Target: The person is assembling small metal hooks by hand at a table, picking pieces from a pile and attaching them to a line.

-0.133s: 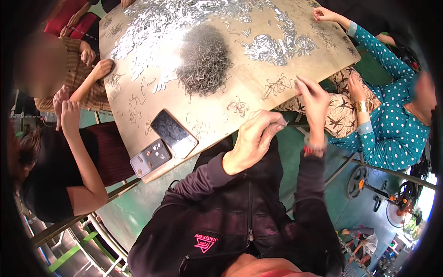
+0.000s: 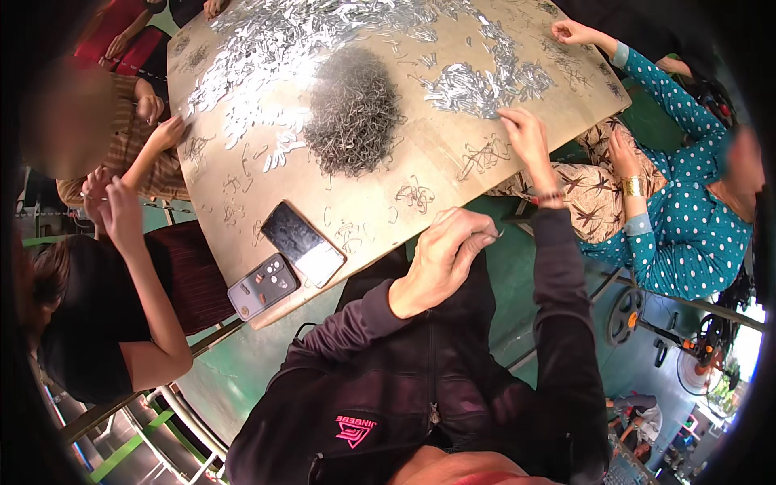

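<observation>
Left hand (image 2: 440, 263) pinches a small metal clip (image 2: 499, 234) at the table's (image 2: 436, 174) near edge, w/ right hand (image 2: 525, 137) open-fingered on loose clips (image 2: 485, 153) nearby, ready to pick.

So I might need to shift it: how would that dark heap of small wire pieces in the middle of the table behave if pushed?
The dark heap looks like many loose, tangled thin wire bits, so it would probably smear and spread rather than slide whole. Single pieces seem light and likely to snag together. The flat table offers no rim to stop strays.
</observation>
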Demonstrator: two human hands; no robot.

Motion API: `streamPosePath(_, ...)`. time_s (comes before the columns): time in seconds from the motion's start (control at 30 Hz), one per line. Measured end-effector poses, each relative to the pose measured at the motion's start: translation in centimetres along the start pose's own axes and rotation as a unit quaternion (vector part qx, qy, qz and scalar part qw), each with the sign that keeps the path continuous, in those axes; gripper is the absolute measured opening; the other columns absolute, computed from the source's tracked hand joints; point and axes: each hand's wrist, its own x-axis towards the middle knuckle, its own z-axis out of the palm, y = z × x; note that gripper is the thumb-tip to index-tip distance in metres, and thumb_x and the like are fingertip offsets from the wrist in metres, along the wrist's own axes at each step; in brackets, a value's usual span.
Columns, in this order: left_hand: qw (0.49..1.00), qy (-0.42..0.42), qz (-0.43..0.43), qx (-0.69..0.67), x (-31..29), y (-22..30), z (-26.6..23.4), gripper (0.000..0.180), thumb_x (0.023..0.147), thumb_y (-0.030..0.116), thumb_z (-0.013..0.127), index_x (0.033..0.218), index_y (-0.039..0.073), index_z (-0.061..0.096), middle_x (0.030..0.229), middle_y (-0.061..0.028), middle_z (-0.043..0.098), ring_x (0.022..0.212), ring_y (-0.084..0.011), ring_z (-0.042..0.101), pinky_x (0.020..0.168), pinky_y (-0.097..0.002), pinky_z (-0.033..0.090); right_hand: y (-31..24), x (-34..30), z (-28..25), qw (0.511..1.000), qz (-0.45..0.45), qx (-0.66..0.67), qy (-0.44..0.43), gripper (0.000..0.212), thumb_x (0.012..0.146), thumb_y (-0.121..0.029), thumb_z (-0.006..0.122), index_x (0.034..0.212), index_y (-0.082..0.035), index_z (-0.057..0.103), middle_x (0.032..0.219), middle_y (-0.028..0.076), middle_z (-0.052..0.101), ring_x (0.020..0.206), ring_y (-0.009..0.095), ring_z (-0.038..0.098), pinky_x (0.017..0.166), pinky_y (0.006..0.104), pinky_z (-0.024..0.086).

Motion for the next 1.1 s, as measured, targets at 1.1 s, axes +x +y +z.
streamPosePath(1.1, 0.989, 0.053, 0.045, 0.133, -1.5, 0.6, 0.1, 0.015, 0.080, 0.000, 0.061, 0.093, 0.001, 0.054, 0.082, -0.0111, 0.060, 0.076, -0.0261, 0.060, 0.065, -0.0320, 0.047, -18.0, -14.8, -3.0, 0.921, 0.034, 0.347, 0.174, 0.031, 0.077, 0.009, 0.061, 0.108, 0.005, 0.058, 0.087, 0.007, 0.061, 0.071, 0.008, 0.058, 0.063, 0.0189, 0.049)
